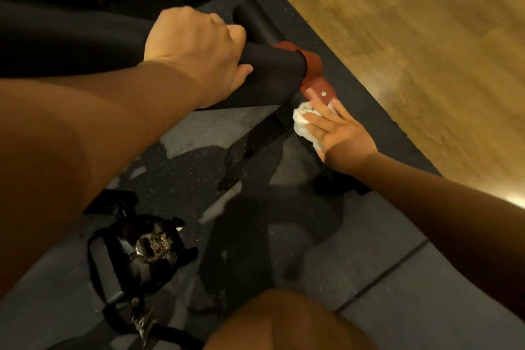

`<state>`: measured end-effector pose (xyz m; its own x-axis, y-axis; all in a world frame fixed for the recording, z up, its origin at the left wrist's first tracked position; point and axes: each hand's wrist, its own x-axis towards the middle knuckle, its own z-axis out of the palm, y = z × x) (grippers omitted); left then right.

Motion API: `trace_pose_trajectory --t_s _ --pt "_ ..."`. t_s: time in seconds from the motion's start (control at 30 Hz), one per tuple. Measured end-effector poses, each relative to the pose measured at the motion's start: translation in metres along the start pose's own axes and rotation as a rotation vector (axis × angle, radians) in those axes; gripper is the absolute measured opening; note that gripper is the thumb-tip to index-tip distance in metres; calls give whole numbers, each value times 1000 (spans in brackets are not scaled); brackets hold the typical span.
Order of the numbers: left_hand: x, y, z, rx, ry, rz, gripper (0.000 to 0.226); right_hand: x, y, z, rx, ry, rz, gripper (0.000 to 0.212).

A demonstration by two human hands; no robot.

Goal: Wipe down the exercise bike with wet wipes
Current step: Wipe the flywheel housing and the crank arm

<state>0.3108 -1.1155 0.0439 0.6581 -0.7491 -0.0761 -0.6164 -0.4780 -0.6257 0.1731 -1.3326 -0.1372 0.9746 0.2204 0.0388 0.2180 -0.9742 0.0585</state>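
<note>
Left hand [196, 48], fingers clenched round black bike tube [270, 68], right hand [335, 133], fingers flat, pressing white wipe [299, 124] beneath red clamp [312, 65].

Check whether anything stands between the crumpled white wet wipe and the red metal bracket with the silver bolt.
Nothing visible does. The right hand presses the crumpled white wet wipe directly beneath the red metal bracket, its top edge at the bracket's lower end. The left hand grips the black frame tube above, off that path.
</note>
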Motion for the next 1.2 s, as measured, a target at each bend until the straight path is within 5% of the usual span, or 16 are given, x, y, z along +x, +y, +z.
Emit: trace_pose_trajectory --t_s 0.07,0.2,0.5,0.67,0.8,0.9,0.97,1.03,1.13,1.2 --pt "1 0 -1 -2 -6 -12 54 -26 -4 -9 145 24 113 53" --pt "0 1 3 -34 12 -34 55 -25 -1 -25 396 -193 726 74" --pt "0 4 -1 -54 3 -48 48 20 35 -13 1033 -264 916 90" --pt "3 4 -4 -70 -10 -70 53 -35 31 -14 872 -311 855 75" --pt "3 5 -3 -68 -14 -74 55 7 16 -22 750 174 709 37" --pt "3 4 -3 -56 -8 -64 55 43 12 -23 927 502 1009 46" --pt "2 3 -3 -64 -9 -63 55 52 17 -35 1244 587 1227 32" --pt "2 4 -1 -72 -3 -58 55 49 23 -38 1356 487 1235 17" --pt "3 4 1 -76 9 -63 55 46 31 -23 869 184 1051 29" --pt "3 4 0 -79 8 -63 54 54 35 -12 760 -3 1014 44"
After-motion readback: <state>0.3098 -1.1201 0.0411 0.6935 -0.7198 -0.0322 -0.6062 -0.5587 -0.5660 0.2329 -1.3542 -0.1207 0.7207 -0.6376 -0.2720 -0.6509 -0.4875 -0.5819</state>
